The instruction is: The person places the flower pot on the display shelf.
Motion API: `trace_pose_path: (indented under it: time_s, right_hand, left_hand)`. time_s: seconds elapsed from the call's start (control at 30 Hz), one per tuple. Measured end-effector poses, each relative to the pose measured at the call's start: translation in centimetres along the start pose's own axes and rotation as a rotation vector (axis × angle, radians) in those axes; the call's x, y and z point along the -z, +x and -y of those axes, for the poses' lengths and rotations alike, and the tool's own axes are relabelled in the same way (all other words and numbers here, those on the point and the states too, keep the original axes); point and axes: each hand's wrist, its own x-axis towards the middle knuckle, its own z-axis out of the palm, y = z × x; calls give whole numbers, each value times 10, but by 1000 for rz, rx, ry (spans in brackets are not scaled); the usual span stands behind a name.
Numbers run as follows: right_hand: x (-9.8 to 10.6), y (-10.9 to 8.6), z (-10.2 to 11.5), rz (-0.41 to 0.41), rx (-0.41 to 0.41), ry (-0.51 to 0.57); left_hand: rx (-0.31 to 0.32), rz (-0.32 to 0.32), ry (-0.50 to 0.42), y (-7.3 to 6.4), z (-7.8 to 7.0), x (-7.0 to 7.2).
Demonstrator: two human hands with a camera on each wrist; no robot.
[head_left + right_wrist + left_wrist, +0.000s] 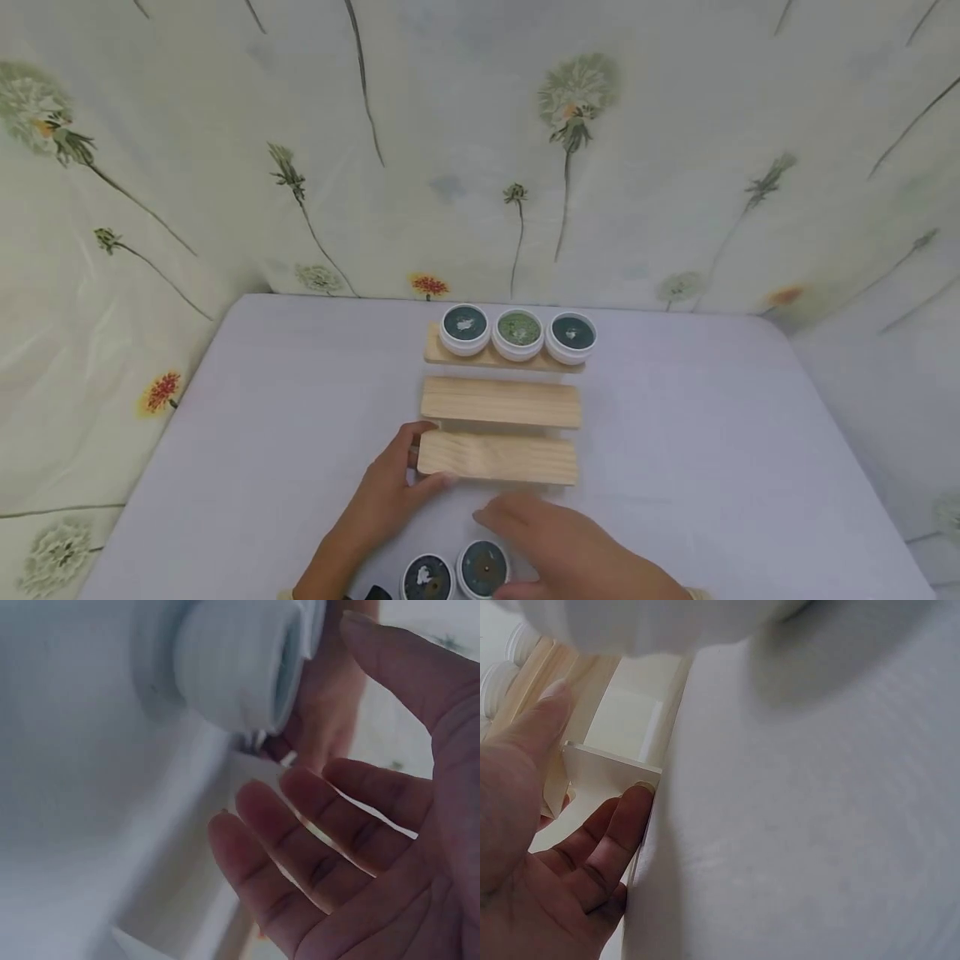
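Note:
A stepped stand with pale wooden shelves and a white end panel is in the middle of the table. My left hand grips its left end, the thumb along the front shelf and fingers against the end panel. On the back shelf sit three white round pots, a dark teal one, a speckled green one and another dark teal one. In front of the stand, my right hand, fingers extended, hovers beside a dark-topped pot. A second dark-topped pot stands left of it.
White cloth covers the table. Behind it hangs a flower-printed curtain along the back edge. The middle shelf and the front shelf carry no pots. A small black object shows at the bottom edge near my left wrist.

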Motion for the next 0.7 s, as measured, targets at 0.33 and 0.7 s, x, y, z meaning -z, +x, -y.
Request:
trace_pose_path:
  time_s: [0.33,0.7]
  right_hand:
    - [-37,6,-8,-78,183,-139]
    - [-27,7,-7,19,60,-30]
  left_hand:
    - [7,6,9,-1,2,-1]
    - [3,-7,10,0,1,1]
